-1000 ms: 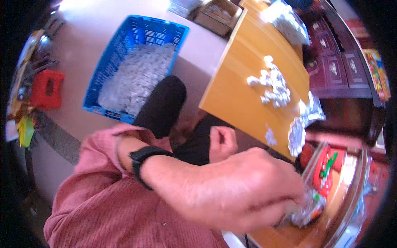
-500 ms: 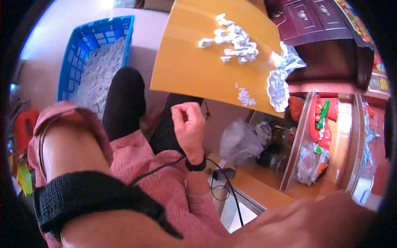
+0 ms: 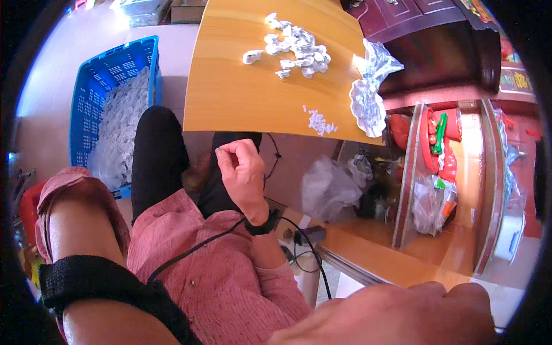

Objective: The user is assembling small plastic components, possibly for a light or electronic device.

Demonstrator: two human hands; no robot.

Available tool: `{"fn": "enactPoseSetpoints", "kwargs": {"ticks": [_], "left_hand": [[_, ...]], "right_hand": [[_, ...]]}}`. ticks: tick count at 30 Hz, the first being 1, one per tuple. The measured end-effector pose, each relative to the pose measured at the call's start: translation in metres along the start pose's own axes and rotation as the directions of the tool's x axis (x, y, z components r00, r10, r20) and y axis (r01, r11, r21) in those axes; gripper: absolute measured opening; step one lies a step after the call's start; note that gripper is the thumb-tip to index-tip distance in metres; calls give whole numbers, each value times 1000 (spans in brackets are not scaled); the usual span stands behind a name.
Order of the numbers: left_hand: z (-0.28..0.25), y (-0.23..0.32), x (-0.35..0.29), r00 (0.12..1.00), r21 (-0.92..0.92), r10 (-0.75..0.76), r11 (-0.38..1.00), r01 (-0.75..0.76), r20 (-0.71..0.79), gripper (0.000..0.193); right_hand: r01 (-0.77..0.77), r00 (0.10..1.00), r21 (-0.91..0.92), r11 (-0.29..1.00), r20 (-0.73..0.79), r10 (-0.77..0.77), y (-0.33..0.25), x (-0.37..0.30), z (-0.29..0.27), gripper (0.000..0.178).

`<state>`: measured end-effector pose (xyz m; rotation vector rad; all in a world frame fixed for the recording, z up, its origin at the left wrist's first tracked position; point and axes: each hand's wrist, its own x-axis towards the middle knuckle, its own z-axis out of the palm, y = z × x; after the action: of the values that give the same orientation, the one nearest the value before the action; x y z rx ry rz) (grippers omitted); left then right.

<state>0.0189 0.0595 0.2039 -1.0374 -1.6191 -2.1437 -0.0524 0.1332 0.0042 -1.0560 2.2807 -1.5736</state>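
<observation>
Right hand (image 3: 241,172) curled shut over lap, pinching a thin black cable (image 3: 195,248) — left hand (image 3: 397,316) close to lens, grip unclear. Orange wooden tabletop (image 3: 241,86) far, small white pieces (image 3: 293,46) piled on it.

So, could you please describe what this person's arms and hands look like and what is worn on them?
Both hands are bare. The left hand fills the lower edge, with a wide black strap round the forearm. The right hand wears a narrow black wristband with a thin black cable running from it. Both sleeves of the pink ribbed shirt are pushed up.
</observation>
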Motion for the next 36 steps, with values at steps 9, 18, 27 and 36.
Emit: {"fn": "enactPoseSetpoints", "kwargs": {"ticks": [9,18,27,36], "left_hand": [[11,-10,16,990,-121,76,991,-62,116,27],[17,-17,24,974,-219,135,971,-94,180,28],[9,-4,-4,989,-186,92,980,-69,118,28],[4,16,-32,999,-119,54,991,-53,5,29]], "right_hand": [[45,997,27,999,-70,-43,7,-2,5,10],[62,994,10,998,-88,-61,12,-4,4,11],[35,999,-48,998,-15,-36,11,1,-1,11],[-36,998,-13,999,54,37,11,-7,5,11]]}}
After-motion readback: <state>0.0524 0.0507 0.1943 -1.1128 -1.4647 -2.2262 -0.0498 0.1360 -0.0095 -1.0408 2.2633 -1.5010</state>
